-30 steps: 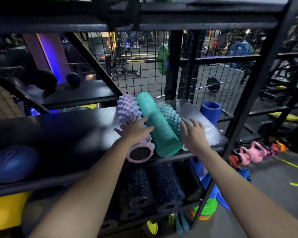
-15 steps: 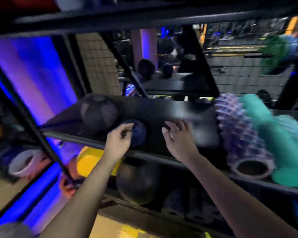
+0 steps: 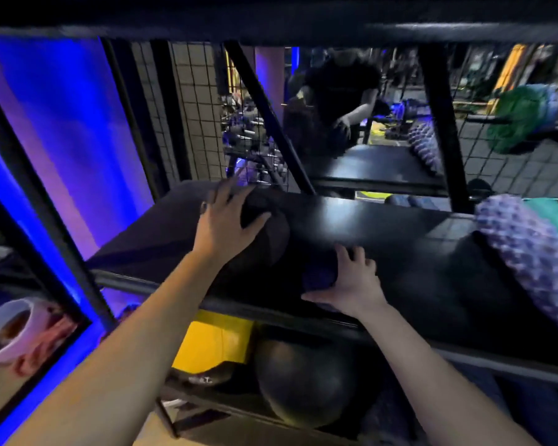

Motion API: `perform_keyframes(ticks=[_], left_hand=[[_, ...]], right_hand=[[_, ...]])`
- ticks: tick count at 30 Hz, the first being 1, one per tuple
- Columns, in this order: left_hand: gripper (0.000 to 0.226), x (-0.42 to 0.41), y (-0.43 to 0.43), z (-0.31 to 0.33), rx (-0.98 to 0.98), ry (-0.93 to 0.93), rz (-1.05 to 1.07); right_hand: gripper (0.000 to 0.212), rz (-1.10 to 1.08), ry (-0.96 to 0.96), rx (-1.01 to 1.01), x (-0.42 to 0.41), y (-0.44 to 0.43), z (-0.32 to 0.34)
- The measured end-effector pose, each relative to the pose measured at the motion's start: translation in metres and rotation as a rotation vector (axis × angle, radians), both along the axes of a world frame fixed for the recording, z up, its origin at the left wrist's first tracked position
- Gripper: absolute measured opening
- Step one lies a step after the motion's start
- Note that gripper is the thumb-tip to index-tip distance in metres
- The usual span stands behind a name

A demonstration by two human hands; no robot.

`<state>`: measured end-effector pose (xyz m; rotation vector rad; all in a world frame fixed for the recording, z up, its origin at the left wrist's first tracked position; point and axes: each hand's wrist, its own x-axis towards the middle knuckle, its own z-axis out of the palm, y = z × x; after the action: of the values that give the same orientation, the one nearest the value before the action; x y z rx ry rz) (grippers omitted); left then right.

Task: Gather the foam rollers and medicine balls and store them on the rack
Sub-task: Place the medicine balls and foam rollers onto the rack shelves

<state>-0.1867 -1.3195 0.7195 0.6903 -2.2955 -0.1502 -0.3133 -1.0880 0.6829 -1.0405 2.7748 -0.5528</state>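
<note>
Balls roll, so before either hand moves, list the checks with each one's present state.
1. The left hand lies spread on the large dark ball: ok.
2. The right hand touches the small blue ball: ok.
3. Firm grip there: cannot tell.
4. Both balls sit on the shelf: ok.
5. Bare shelf room towards the purple spiked roller: ok.
6. Balls apart from each other: cannot tell, too dark.

A gym is shown. Medicine balls (image 3: pixel 303 381) and a knobbed foam roller (image 3: pixel 535 262) are stored on a black steel rack (image 3: pixel 384 220). A barbell (image 3: pixel 477 119) loaded with green plates (image 3: pixel 512 123) is seen behind wire mesh (image 3: pixel 200 107).
</note>
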Motion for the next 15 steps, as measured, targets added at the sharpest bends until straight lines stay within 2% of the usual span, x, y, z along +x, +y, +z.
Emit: perform_keyframes(ticks=[6,8,12,15], left_hand=[[0.104,-0.058,-0.013,0.031,0.043,-0.509,-0.170],[0.111,-0.063,-0.012,0.025,-0.027,-0.650,-0.172],[0.092,-0.049,-0.023,0.024,0.031,-0.626,-0.159],[0.078,-0.010,-0.037,0.016,0.145,-0.460,-0.118]], right_hand=[[0.122,-0.136,-0.067,-0.003,0.010,-0.005,-0.005],[0.122,-0.183,-0.059,-0.026,0.017,-0.003,-0.009],[0.119,-0.243,0.051,-0.077,0.029,-0.005,-0.020],[0.117,-0.257,0.073,-0.084,0.032,-0.010,-0.017]])
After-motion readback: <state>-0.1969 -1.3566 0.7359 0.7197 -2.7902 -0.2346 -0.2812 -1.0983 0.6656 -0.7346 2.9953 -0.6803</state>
